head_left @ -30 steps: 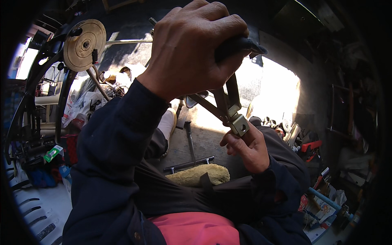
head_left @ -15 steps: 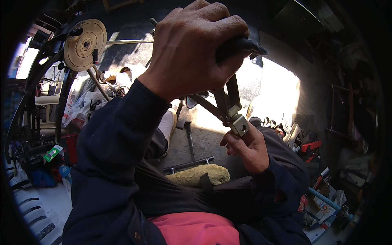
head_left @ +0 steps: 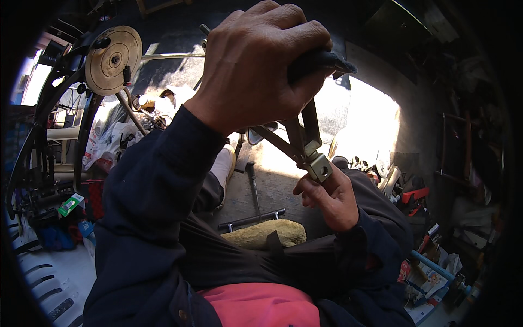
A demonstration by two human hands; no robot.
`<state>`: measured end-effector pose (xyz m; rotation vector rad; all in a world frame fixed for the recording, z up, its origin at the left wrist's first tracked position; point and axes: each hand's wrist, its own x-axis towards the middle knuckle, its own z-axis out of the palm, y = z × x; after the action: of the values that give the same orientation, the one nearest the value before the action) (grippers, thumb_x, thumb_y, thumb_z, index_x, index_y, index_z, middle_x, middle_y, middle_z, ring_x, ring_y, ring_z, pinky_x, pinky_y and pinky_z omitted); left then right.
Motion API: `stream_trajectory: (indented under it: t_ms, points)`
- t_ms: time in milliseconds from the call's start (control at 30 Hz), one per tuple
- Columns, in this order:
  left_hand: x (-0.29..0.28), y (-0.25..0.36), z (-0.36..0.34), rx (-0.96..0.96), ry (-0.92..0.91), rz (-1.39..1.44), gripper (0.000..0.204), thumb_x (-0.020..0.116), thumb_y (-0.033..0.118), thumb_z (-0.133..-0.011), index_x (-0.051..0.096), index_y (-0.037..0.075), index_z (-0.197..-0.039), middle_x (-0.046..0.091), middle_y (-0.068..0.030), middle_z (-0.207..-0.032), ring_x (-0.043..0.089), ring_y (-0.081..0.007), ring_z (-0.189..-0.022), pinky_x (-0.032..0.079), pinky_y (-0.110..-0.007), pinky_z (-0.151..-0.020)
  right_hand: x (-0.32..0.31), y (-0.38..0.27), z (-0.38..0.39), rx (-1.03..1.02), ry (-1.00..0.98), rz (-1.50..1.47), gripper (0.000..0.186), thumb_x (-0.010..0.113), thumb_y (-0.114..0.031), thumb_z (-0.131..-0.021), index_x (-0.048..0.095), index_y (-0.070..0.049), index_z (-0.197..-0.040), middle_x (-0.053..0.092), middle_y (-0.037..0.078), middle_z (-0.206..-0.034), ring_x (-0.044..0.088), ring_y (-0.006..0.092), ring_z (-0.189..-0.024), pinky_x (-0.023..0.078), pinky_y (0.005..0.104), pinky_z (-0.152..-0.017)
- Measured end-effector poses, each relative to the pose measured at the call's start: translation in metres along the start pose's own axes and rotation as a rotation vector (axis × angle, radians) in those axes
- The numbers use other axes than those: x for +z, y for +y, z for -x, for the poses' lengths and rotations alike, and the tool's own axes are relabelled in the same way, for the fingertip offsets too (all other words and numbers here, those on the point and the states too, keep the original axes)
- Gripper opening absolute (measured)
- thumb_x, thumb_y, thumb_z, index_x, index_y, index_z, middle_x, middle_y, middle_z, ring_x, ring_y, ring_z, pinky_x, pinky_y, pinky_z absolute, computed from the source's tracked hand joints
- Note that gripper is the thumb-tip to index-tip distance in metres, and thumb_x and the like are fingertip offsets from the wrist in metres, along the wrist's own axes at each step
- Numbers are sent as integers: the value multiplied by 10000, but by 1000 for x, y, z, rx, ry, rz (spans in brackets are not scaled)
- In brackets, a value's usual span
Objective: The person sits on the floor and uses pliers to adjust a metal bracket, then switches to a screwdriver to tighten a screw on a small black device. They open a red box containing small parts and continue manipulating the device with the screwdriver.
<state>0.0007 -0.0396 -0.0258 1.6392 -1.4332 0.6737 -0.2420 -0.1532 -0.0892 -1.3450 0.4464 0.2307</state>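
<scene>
Raised near the top centre, my left hand (head_left: 261, 65) is closed around a dark, soft-looking object (head_left: 338, 66), perhaps a pad or cloth; most of it is hidden by the hand. Below it, dark metal bars (head_left: 283, 140) meet at a square metal bracket (head_left: 319, 168) with a round hole. My right hand (head_left: 333, 200) is closed on this bracket from below, thumb and fingers curled near it. Between my legs lie a fuzzy yellowish pad (head_left: 289, 231) with a dark strap and a bar (head_left: 250, 215) with a T-shaped tool standing by it.
At left stand a black frame (head_left: 42, 117) with a round tan disc (head_left: 111, 62), plastic bags (head_left: 109, 141) and a green-and-white box (head_left: 71, 204). At right are clustered metal parts, a red object (head_left: 415, 194) and a blue bar (head_left: 430, 264). Sunlight falls across the floor (head_left: 370, 120) ahead.
</scene>
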Motion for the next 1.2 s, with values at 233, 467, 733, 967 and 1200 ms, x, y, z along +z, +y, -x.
stream_trajectory:
  t_ms: [233, 467, 733, 967, 1200]
  points:
    - [1, -1, 0, 5, 10, 5, 167, 806, 185, -794, 745, 89, -917, 691, -104, -871, 682, -317, -824, 553, -423, -732, 0, -1, 0, 1, 0, -5, 389, 648, -204, -1061, 563, 9, -1376, 714, 102, -992, 635, 119, -842, 524, 285, -728]
    - [-2, 4, -1, -7, 3, -2, 161, 808, 186, -794, 746, 93, -911, 690, -99, -863, 681, -313, -816, 553, -423, -725, 0, -1, 0, -1, -3, 10, 395, 651, -213, -1061, 565, 5, -1379, 716, 101, -995, 636, 119, -840, 524, 285, -730]
    - [-2, 5, -1, -14, 0, -18, 163, 810, 187, -788, 749, 97, -909, 687, -94, -855, 681, -310, -815, 553, -420, -725, 0, 1, 1, -9, 7, 5, 384, 644, -211, -1063, 569, 3, -1373, 720, 100, -995, 641, 119, -838, 529, 287, -732]
    - [0, 1, -1, -7, -2, -10, 166, 811, 187, -784, 750, 99, -912, 684, -93, -857, 682, -313, -824, 554, -420, -733, 0, 7, -1, -58, 19, 18, 349, 630, -216, -1073, 583, 0, -1343, 720, 91, -982, 636, 111, -820, 526, 284, -718]
    - [0, 1, 0, -1, 3, -21, 169, 811, 180, -783, 749, 94, -914, 684, -94, -859, 682, -314, -823, 555, -418, -732, 1, 1, -1, -41, 16, -20, 381, 645, -226, -1060, 582, 18, -1345, 721, 104, -985, 615, 108, -771, 509, 272, -698]
